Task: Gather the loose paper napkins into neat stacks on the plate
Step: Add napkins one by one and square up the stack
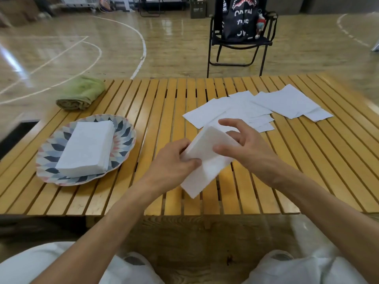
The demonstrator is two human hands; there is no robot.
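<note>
A patterned plate (123, 132) sits on the left of the slatted wooden table and carries a neat stack of white napkins (88, 147). Above the table's middle I hold a small bundle of white napkins (207, 158) tilted, between both hands. My left hand (174, 160) grips its left edge with thumb on top. My right hand (244, 145) holds its right side, fingers curled over the top edge. Several loose napkins (256, 107) lie spread out, overlapping, at the far right of the table.
A rolled green towel (81, 94) lies at the table's far left corner. A black folding chair (240, 37) with a dark bag stands on the floor beyond the table. My knees in white trousers show below the table's front edge (184, 214).
</note>
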